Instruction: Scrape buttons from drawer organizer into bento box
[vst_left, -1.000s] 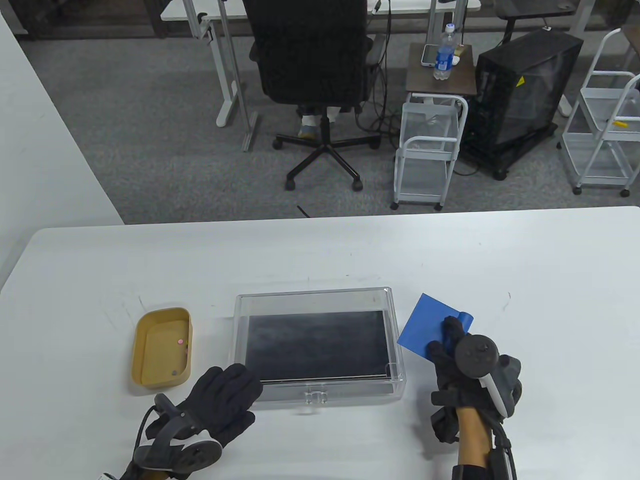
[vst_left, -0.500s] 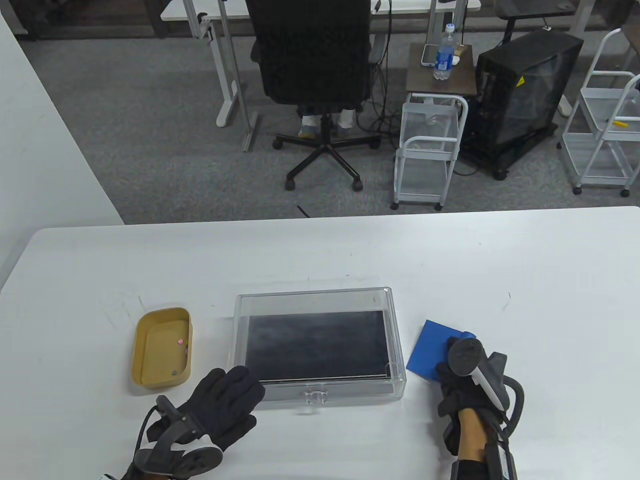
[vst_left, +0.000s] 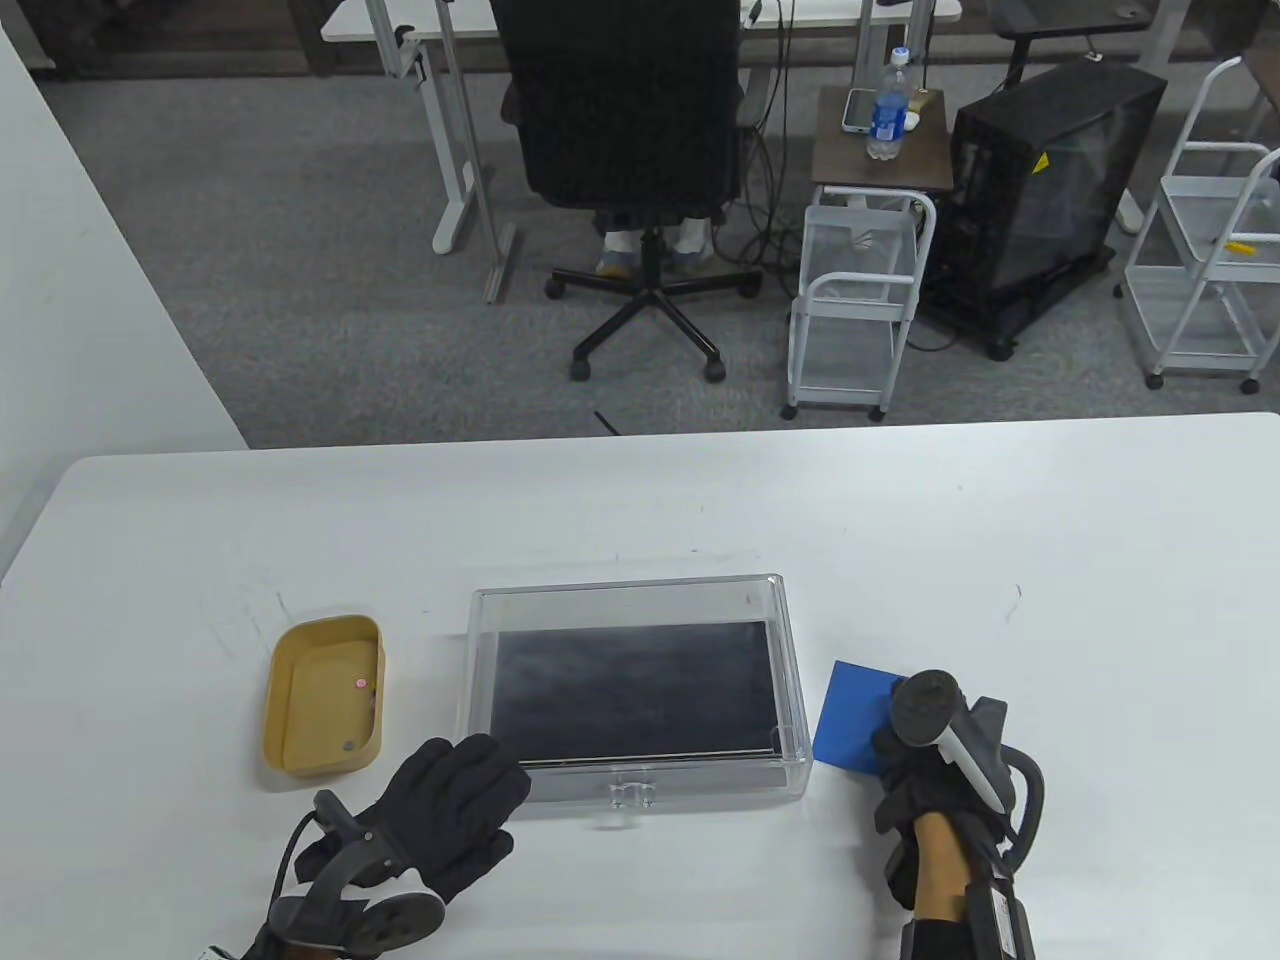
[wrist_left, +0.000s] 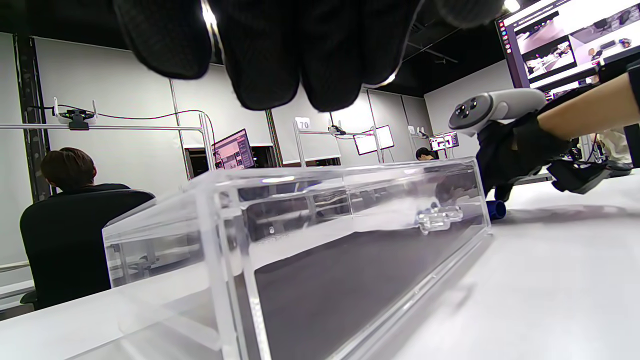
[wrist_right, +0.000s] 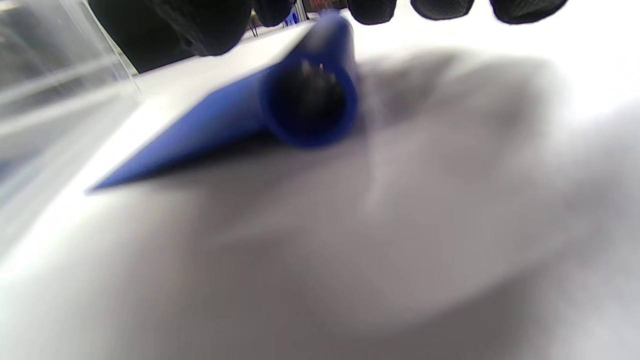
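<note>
The clear drawer organizer (vst_left: 630, 590) with a dark liner sits mid-table; no buttons show in it. The tan bento box (vst_left: 275, 700) to its left holds a few buttons (vst_left: 360, 684). My left hand (vst_left: 460, 800) lies flat and open on the table, fingertips at the organizer's front left corner; the left wrist view shows the organizer's wall (wrist_left: 345, 175) close by. My right hand (vst_left: 893, 745) holds the blue scraper (vst_left: 850, 715) by its rolled handle. The blade lies on the table just right of the organizer, as the right wrist view (wrist_right: 225, 125) also shows.
The white table's (vst_left: 1100, 560) far edge runs across the middle of the table view. Beyond it stand an office chair (vst_left: 630, 150), a white cart (vst_left: 860, 300) and a computer case (vst_left: 1040, 180).
My right hand has drawn back toward me and lowered the blue scraper from a raised tilt until it lies on the table. My left hand has barely moved.
</note>
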